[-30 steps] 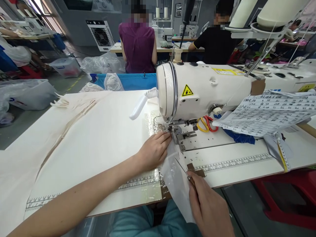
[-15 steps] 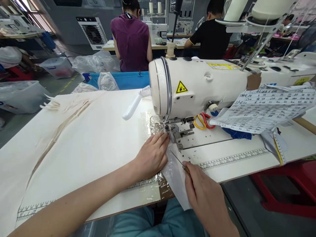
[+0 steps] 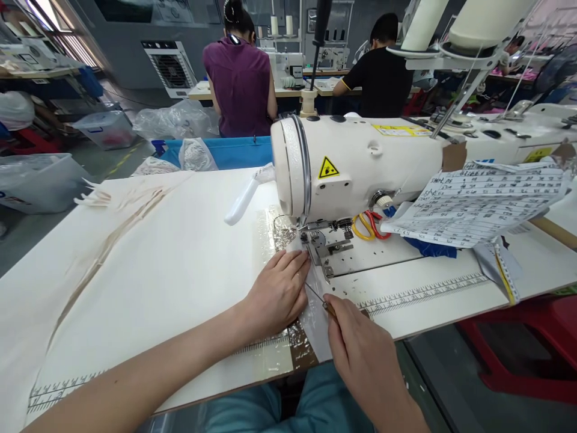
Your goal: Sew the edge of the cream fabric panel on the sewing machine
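Note:
My left hand point(image 3: 278, 291) lies flat with fingers stretched out on a thin white fabric piece point(image 3: 315, 325), its fingertips just left of the presser foot point(image 3: 315, 240) of a white sewing machine point(image 3: 360, 165). My right hand point(image 3: 360, 355) is closed in a pinch on a thin metal pointed tool point(image 3: 318, 296), whose tip rests on the fabric beside my left fingers. The fabric hangs over the table's front edge toward my lap.
Red and yellow scissors point(image 3: 369, 224) and a printed paper sheet point(image 3: 487, 201) lie right of the needle. Cream fabric strips point(image 3: 112, 198) sit at the far left of the white table point(image 3: 171, 258). Two people sit at machines behind.
The fabric has fed toward the needle, so less hangs over the edge. My right hand with the tool has moved up and left, closer to my left hand.

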Action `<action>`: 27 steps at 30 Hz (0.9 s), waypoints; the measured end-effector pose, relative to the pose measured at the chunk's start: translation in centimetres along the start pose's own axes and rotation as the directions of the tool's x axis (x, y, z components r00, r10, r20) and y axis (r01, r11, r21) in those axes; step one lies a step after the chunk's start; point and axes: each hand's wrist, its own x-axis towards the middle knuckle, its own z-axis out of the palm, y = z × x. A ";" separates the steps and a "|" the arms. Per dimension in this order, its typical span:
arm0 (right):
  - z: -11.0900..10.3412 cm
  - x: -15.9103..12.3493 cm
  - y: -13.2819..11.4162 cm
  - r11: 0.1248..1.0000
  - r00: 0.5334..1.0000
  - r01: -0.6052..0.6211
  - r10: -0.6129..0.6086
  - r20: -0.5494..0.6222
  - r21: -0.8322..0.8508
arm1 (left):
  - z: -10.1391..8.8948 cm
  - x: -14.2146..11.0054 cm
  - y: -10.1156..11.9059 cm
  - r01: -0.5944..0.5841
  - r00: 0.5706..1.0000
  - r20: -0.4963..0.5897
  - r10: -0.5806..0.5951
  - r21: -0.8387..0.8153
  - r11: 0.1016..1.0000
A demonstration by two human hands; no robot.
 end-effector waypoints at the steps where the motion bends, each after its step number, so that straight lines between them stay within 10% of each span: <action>1: 0.1 0.1 0.0 1.000 1.000 -0.001 0.001 0.001 -0.001 | 0.1 0.1 -0.1 -0.002 1.000 -0.002 0.002 -0.003 1.000; 20: 1.6 1.9 -0.7 0.990 0.997 -0.035 0.044 -0.063 0.140 | 0.3 1.1 -3.3 0.039 0.998 -0.050 -0.031 0.173 0.984; 27: 1.0 0.7 -1.0 0.995 0.992 -0.004 0.017 -0.129 0.101 | 0.2 0.4 -1.0 -0.011 0.997 -0.078 0.015 0.044 0.999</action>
